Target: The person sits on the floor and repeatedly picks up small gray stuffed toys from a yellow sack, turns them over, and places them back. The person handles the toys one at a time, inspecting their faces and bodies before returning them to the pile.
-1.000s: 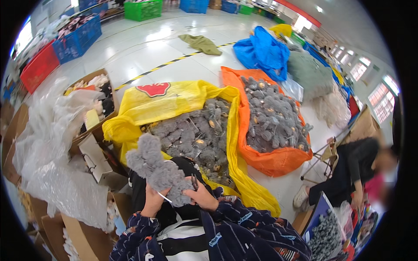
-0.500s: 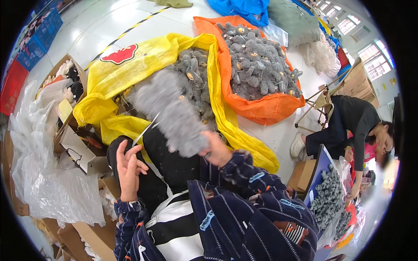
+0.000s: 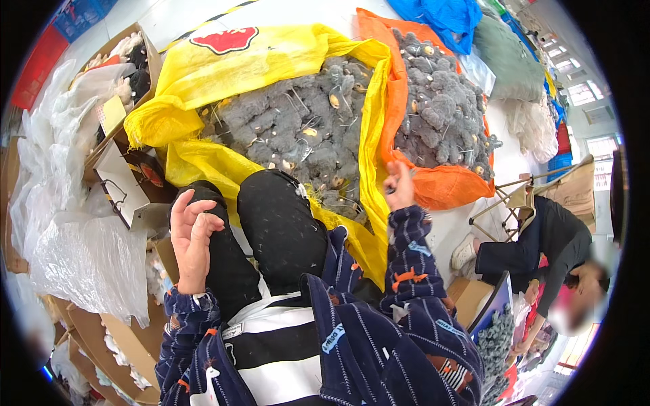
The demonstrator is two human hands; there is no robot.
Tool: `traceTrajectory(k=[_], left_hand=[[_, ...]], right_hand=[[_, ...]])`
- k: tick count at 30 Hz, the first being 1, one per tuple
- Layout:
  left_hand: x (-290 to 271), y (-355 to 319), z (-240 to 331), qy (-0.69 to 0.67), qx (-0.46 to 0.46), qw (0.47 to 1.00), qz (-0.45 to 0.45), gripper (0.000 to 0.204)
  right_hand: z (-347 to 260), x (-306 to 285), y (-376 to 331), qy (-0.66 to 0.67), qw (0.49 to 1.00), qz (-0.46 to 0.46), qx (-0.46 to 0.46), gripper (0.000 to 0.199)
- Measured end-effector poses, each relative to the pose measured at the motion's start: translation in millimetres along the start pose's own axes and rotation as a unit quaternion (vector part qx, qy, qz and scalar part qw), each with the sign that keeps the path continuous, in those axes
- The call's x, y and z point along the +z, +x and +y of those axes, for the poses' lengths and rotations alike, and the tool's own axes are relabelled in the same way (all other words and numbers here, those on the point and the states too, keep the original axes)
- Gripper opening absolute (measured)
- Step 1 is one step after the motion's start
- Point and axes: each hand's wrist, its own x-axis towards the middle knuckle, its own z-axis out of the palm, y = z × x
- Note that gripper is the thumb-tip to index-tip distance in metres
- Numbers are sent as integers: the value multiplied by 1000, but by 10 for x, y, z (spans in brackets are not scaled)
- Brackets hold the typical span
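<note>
My left hand [image 3: 193,240] is raised beside my left knee, its fingers loosely bent and apart, with nothing seen in it. Over the seam between the yellow sack [image 3: 277,49] and the orange sack [image 3: 443,189], my right hand [image 3: 401,188] is closed. A small dark thing shows at its fingers, too small to name. Grey fluffy plush pieces [image 3: 284,111] with loose white threads and tan patches fill the yellow sack in front of my knees. More grey plush pieces [image 3: 440,101] are heaped in the orange sack, just beyond my right hand.
At the left lie clear plastic bags [image 3: 88,271] and an open carton [image 3: 145,61] of plush parts. Cardboard boxes [image 3: 108,338] stand at lower left. On the right a person [image 3: 562,230] bends forward near a folding chair [image 3: 521,196]. Blue plastic [image 3: 440,20] lies beyond the sacks.
The grey plush piece that was in my right hand has left it. That hand has moved right and away from me, toward the orange sack. My left hand stays raised; the view has shifted.
</note>
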Motion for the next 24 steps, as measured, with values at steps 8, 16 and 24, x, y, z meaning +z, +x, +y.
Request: traceTrajectory(k=[8,16,24], left_hand=[[-15,92,-54,39,3,999,-2,31],[141,198,-73,126,-48,989,-55,15],[131,340,42,267,-66,952,-136,15]], right_hand=[[781,234,-184,-240,968,-31,69,22],[1277,224,257,-447,890,-92,22,25],[1946,478,822,-516,839,-164,-55,35]])
